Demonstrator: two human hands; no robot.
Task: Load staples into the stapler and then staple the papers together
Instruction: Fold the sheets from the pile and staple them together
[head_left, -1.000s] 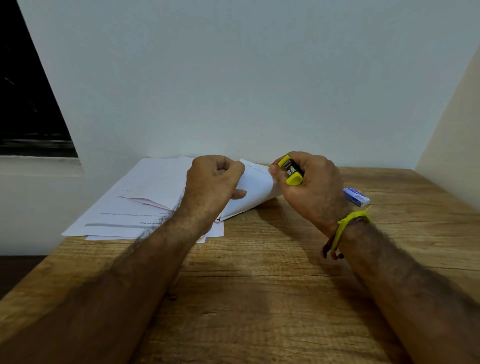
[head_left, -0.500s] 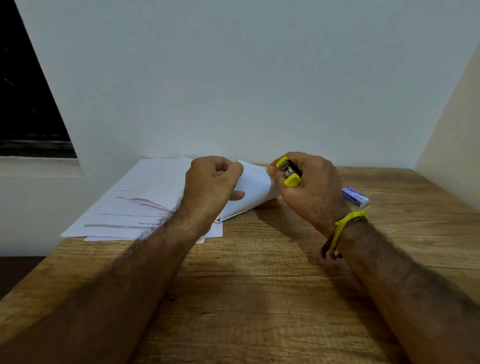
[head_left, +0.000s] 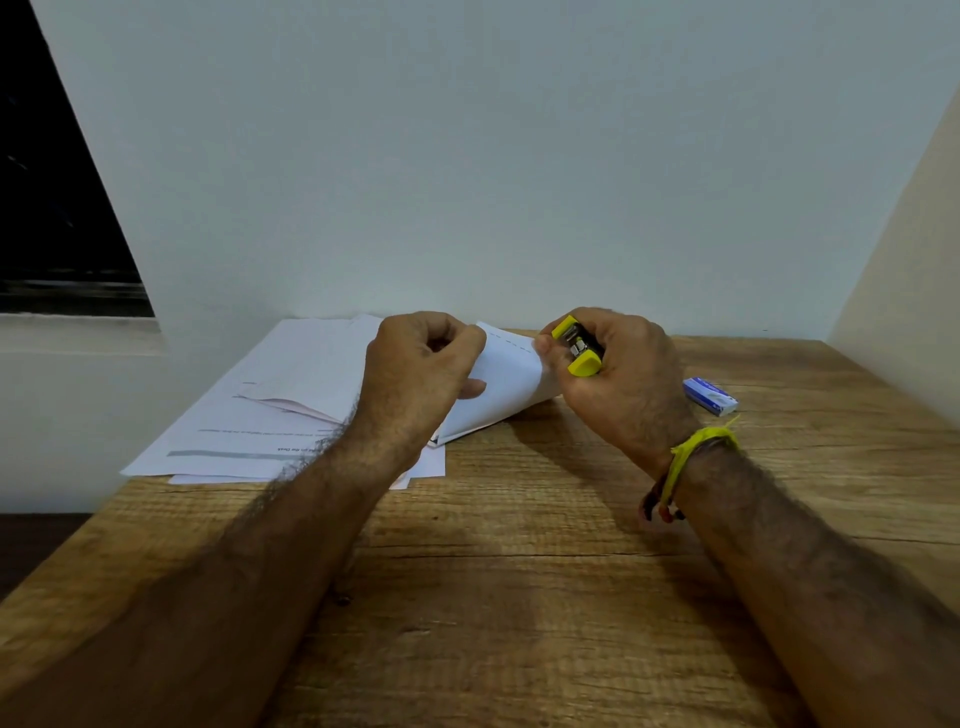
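papers (head_left: 291, 405) spread at table's (head_left: 519, 597) far-left edge | left hand (head_left: 415, 374) fingers curled, pinching a lifted sheet (head_left: 498, 389) | right hand (head_left: 623, 384) wrapped around yellow stapler (head_left: 577, 345) at the sheet's far corner | blue staple box (head_left: 710, 396) on table, just right

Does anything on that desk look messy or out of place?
The papers at the table's far left are fanned unevenly, edges misaligned, one sheet's edge curling up. The left hand lifts a bent sheet toward the yellow stapler. Nothing is spilled or damaged.
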